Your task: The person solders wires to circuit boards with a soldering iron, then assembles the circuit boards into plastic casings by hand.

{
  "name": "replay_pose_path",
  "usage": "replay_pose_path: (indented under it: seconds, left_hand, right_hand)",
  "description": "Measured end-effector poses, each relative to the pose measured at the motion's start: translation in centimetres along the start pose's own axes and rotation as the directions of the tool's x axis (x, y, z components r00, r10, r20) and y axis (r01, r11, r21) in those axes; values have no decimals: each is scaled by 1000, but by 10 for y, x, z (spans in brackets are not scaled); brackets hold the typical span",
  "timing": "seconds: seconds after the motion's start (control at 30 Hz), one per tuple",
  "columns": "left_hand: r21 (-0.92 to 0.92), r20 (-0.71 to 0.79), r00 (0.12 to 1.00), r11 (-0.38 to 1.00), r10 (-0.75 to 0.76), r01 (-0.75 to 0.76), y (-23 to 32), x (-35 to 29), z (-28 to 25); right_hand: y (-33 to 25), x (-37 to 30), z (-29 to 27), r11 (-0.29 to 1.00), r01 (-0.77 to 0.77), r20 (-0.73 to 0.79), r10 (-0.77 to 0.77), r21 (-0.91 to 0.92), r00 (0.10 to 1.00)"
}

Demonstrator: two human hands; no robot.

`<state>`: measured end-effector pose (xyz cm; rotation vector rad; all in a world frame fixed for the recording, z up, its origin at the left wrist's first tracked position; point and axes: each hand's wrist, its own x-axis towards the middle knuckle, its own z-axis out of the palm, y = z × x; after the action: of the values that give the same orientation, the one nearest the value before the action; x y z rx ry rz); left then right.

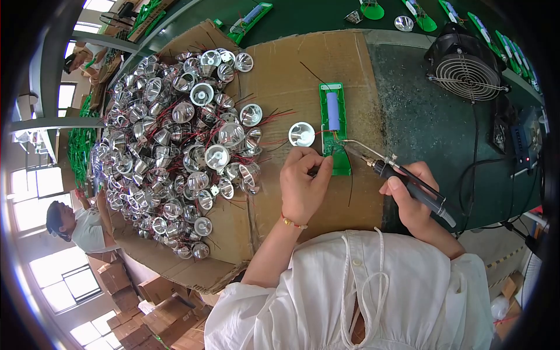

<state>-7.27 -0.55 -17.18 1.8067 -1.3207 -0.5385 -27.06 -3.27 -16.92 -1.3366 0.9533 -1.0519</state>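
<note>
In front of me a green plastic housing [343,168] lies on the cardboard, with a purple cylindrical battery cell [333,111] and a small green circuit board [333,146] in it. My right hand [415,195] grips a soldering iron [415,189] with a thin bent metal feed tube [367,147] fixed along it; tube and tip point at the board. Pinched fingers of my left hand [304,178] are at the board's left edge, and what they hold is too small to make out. A silver reflector cup [301,135] rests just left of the housing, a red wire running between them.
A large heap of silver reflector cups [184,113] with red and black wires fills a cardboard box at left. A black fan [466,74] with a round metal grille stands at back right. More green housings [251,22] lie along the far edge. Another person [76,224] is at far left.
</note>
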Motion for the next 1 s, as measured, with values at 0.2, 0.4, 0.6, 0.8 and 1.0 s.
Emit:
replay_pose_path:
  seconds: [0.2,0.4,0.6,0.8,1.0]
  left_hand:
    - [-10,-4,1000,1000,19,-19,-2,0,0]
    - [-82,-24,998,996,-50,48,-2,0,1]
    - [-60,-4,999,997,-40,40,0,2,-1]
    - [-45,6,999,998,-39,39,-2,1,0]
    - [-52,12,999,997,-52,52,1,1,-1]
  right_hand:
    - [2,0,1,1000,-8,-1,8,3,1000]
    - [11,5,6,998,-26,-3,27,52,1000]
    - [14,8,10,987,-69,-22,73,145,997]
    - [14,8,7,978,-123,11,123,167,992]
    - [11,4,8,982,-77,-57,88,174,994]
